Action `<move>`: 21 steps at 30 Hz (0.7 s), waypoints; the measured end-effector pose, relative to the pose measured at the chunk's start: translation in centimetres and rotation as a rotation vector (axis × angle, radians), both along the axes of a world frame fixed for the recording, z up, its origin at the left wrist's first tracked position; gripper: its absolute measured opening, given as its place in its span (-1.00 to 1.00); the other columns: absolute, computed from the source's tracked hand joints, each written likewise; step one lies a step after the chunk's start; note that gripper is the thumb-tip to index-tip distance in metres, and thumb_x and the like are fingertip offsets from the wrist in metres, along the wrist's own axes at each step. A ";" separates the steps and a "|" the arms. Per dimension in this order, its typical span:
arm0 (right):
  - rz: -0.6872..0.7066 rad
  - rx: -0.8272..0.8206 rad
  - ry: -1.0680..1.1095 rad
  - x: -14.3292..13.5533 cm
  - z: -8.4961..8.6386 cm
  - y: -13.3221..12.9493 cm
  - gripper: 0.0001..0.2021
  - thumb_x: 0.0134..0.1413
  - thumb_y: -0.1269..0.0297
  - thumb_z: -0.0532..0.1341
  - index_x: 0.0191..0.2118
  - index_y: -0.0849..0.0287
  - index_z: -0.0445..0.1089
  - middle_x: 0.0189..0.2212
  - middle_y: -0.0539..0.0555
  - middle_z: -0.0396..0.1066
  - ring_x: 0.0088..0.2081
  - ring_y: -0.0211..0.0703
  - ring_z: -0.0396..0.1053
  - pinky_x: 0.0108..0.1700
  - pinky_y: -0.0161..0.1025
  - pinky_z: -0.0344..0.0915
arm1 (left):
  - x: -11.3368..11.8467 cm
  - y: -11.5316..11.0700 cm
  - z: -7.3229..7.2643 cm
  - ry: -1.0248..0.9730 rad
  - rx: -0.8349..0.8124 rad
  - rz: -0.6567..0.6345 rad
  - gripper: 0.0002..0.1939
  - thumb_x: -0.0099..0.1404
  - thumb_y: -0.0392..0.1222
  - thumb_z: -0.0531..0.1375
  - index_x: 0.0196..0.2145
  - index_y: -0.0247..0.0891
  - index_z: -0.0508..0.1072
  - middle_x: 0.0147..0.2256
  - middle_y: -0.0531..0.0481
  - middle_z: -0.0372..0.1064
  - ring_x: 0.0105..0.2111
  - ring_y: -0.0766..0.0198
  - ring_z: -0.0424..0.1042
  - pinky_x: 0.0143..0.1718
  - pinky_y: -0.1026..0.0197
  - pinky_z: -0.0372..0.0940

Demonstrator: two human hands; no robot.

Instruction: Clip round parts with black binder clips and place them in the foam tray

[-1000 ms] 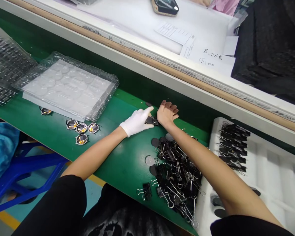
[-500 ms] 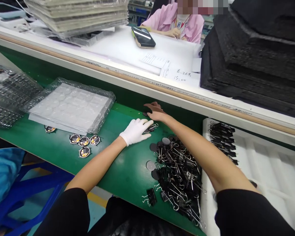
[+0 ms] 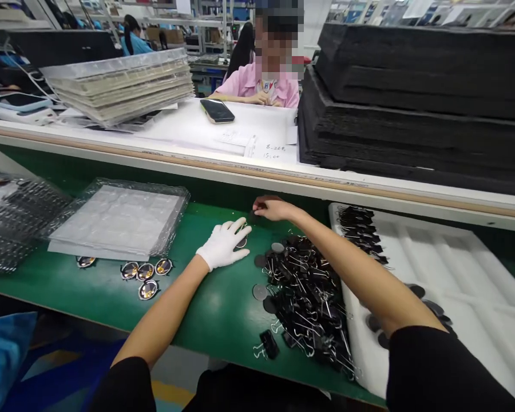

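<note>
My left hand (image 3: pixel 224 246), in a white glove, lies low over the green table with its fingers and thumb spread. A small round piece with a shiny rim (image 3: pixel 241 242) shows in the gap between thumb and fingers; whether they touch it is unclear. Beyond it, my bare right hand (image 3: pixel 271 208) pinches a dark disc (image 3: pixel 254 217), partly hidden, near the back wall. Below my right forearm lies a heap of black binder clips (image 3: pixel 304 292) with silver handles. Grey and black discs (image 3: pixel 260 292) lie along its left side.
Several round gold-and-black pieces (image 3: pixel 146 271) lie left, before a clear plastic tray (image 3: pixel 111 220). At right, a white foam tray (image 3: pixel 450 257) holds a row of clips and dark discs. A white ledge (image 3: pixel 197 166) runs behind; a person in pink (image 3: pixel 244 83) sits beyond.
The head view has tilted up. My left hand's fingers have spread and the binder clip seen between them no longer shows there. My right hand's fingers have closed on the dark disc.
</note>
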State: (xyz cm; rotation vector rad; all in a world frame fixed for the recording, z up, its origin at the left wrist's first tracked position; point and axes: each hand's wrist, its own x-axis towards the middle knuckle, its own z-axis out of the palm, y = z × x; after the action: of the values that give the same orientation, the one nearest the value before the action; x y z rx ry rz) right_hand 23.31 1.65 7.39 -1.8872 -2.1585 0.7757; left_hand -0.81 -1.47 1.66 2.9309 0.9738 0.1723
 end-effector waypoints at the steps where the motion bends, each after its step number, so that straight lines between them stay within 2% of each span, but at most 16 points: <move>1: 0.028 -0.021 0.026 0.0 0.6 -1.3 -0.87 0.23 0.35 0.27 -0.13 0.11 0.54 -0.21 0.04 0.56 -0.19 -0.16 0.47 -0.13 -0.26 0.33 | -0.1 0.2 0.0 0.016 -0.014 -0.027 -0.30 0.39 0.21 0.14 0.39 -0.04 0.19 0.42 -0.21 0.06 0.24 -0.17 0.22 0.09 -0.11 0.19; 3: 0.145 -0.070 0.098 -1.0 1.3 -4.3 -0.88 0.18 0.38 0.32 -0.17 0.10 0.56 -0.26 -0.01 0.57 -0.23 -0.20 0.48 -0.16 -0.31 0.32 | -0.3 0.4 0.1 0.035 -0.020 -0.006 -0.30 0.37 0.24 0.14 0.35 -0.09 0.25 0.32 -0.26 0.21 0.16 -0.19 0.28 0.06 -0.12 0.19; 6: 0.361 -0.093 0.091 -4.0 0.7 -8.3 -0.89 0.22 0.40 0.31 -0.16 0.13 0.55 -0.24 0.01 0.56 -0.23 -0.23 0.47 -0.18 -0.33 0.30 | -0.3 0.4 0.1 0.046 0.001 0.091 -0.33 0.33 0.25 0.16 0.24 -0.19 0.37 0.13 -0.33 0.34 0.07 -0.21 0.31 0.03 -0.15 0.17; 8: 0.425 -0.082 -0.002 -6.0 -0.1 -10.1 -0.91 0.20 0.44 0.32 -0.18 0.15 0.54 -0.21 0.06 0.54 -0.20 -0.19 0.46 -0.17 -0.31 0.29 | -0.3 0.4 0.0 0.051 0.017 0.151 -0.37 0.31 0.22 0.18 0.19 -0.22 0.41 0.10 -0.35 0.34 0.05 -0.22 0.30 0.04 -0.17 0.16; 10: 0.429 -0.058 -0.078 -7.1 -0.5 -11.3 -0.88 0.14 0.48 0.36 -0.20 0.17 0.54 -0.13 0.15 0.52 -0.09 -0.05 0.44 -0.09 -0.21 0.29 | -0.6 0.4 0.0 0.039 0.028 0.182 -0.35 0.29 0.21 0.21 0.20 -0.23 0.40 0.16 -0.38 0.30 0.12 -0.26 0.27 0.10 -0.20 0.13; 12: 0.371 0.016 -0.168 -7.1 -0.2 -12.1 -0.84 0.18 0.36 0.37 -0.12 0.19 0.54 -0.04 0.27 0.47 0.02 0.14 0.38 0.01 -0.05 0.26 | -1.2 0.4 -0.1 0.006 0.031 0.187 -0.26 0.26 0.24 0.25 0.27 -0.21 0.34 0.29 -0.39 0.19 0.25 -0.29 0.17 0.18 -0.23 0.09; 14: 0.221 0.097 -0.313 -6.3 0.5 -12.7 -0.69 0.28 0.10 0.30 -0.04 0.23 0.53 0.01 0.40 0.43 0.09 0.33 0.31 0.08 0.13 0.22 | -1.9 0.6 0.0 -0.014 0.008 0.141 -0.13 0.25 0.26 0.26 0.38 -0.18 0.20 0.41 -0.36 0.03 0.36 -0.28 0.04 0.24 -0.22 0.06; 16: 0.043 0.085 -0.427 -5.3 1.0 -13.2 -0.61 0.26 -0.02 0.29 -0.08 0.25 0.55 0.01 0.49 0.41 0.13 0.46 0.26 0.11 0.24 0.17 | -2.5 0.8 0.1 0.010 -0.043 0.077 -0.10 0.28 0.25 0.24 0.44 -0.11 0.10 0.45 -0.29 -0.03 0.36 -0.25 0.06 0.23 -0.20 0.09; 19: -0.065 -0.033 -0.410 -4.1 1.4 -13.6 -0.80 0.10 0.17 0.41 -0.29 0.22 0.56 -0.01 0.49 0.44 0.16 0.52 0.24 0.12 0.26 0.14 | -3.0 1.1 0.4 0.094 -0.082 0.068 -0.24 0.34 0.24 0.19 0.39 -0.05 0.22 0.33 -0.27 0.20 0.21 -0.21 0.26 0.13 -0.15 0.17; 21: -0.063 -0.068 -0.329 -3.5 1.6 -13.3 -0.87 0.13 0.23 0.36 -0.34 0.17 0.52 -0.11 0.37 0.50 0.08 0.39 0.34 0.09 0.18 0.19 | -3.0 1.1 0.7 0.143 -0.065 0.118 -0.28 0.33 0.29 0.19 0.32 -0.10 0.33 0.16 -0.30 0.35 0.09 -0.21 0.33 0.05 -0.13 0.19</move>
State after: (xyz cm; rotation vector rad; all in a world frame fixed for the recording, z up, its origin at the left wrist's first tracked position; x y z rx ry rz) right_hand 19.83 -11.70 8.97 -2.2421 -2.2647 0.5658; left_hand -3.83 -0.33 2.34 2.8609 1.1491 -0.0650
